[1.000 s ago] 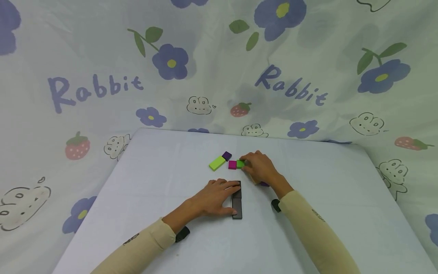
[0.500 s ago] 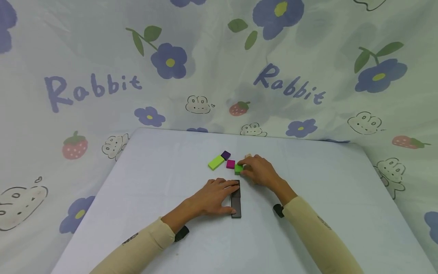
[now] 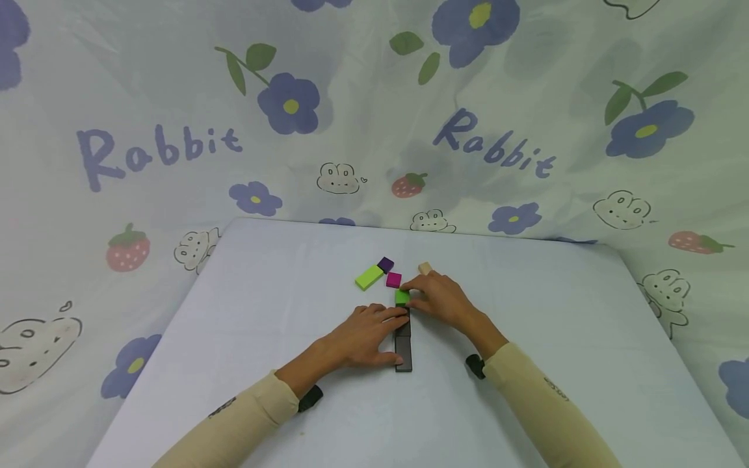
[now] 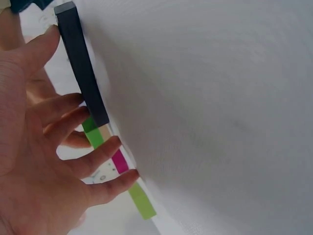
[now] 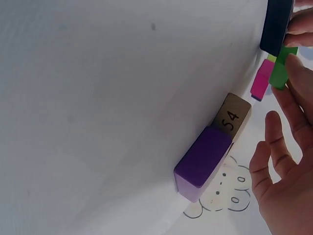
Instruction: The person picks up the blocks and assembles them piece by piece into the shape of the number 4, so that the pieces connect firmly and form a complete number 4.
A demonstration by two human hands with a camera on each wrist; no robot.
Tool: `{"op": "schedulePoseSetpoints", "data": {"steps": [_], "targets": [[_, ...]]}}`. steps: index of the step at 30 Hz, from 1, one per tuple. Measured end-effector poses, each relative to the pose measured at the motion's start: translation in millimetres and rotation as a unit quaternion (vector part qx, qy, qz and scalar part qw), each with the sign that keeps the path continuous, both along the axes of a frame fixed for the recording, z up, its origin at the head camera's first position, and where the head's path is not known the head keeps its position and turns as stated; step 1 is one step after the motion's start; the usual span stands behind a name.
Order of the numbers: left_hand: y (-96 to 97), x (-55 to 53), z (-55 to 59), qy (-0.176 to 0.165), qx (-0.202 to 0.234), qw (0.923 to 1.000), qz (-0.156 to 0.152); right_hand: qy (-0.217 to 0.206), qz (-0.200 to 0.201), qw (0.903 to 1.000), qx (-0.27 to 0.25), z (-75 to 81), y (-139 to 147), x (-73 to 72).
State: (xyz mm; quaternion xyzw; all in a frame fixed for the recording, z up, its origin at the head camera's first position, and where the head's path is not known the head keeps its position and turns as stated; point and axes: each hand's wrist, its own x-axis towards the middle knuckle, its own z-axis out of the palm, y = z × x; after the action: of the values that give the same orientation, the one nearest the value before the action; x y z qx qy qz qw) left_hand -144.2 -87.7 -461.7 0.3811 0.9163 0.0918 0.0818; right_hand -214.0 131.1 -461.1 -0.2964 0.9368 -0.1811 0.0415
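Two black rectangular blocks (image 3: 404,354) lie end to end on the white table. My left hand (image 3: 365,335) rests along their left side, its thumb by the near end and fingertips at the far end. In the left wrist view its fingers (image 4: 100,159) are spread and fairly straight. My right hand (image 3: 441,299) pinches a small green block (image 3: 402,298) between thumb and index finger, right at the far end of the black blocks. Its other fingers (image 5: 279,137) are loosely bent. Just beyond the green block sits a magenta block (image 3: 394,280).
A lime block (image 3: 369,277) with a dark purple block (image 3: 385,264) at its end lies back left. A wooden block (image 3: 424,267) shows behind my right hand. In the right wrist view, a purple block (image 5: 205,156) sits against a marked wooden block (image 5: 232,115).
My right hand has drawn the green block away from the magenta one, toward me and slightly left, to the black blocks' far end. My left hand has stayed in place.
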Motion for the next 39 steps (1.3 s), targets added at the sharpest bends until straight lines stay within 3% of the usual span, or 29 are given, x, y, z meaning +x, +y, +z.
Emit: {"op": "schedulePoseSetpoints", "data": {"steps": [39], "targets": [[-0.1,-0.6,0.7,-0.005,0.006,1.0,-0.002,-0.006,0.011,0.9999,0.003,-7.5,2.3,1.4]]}}
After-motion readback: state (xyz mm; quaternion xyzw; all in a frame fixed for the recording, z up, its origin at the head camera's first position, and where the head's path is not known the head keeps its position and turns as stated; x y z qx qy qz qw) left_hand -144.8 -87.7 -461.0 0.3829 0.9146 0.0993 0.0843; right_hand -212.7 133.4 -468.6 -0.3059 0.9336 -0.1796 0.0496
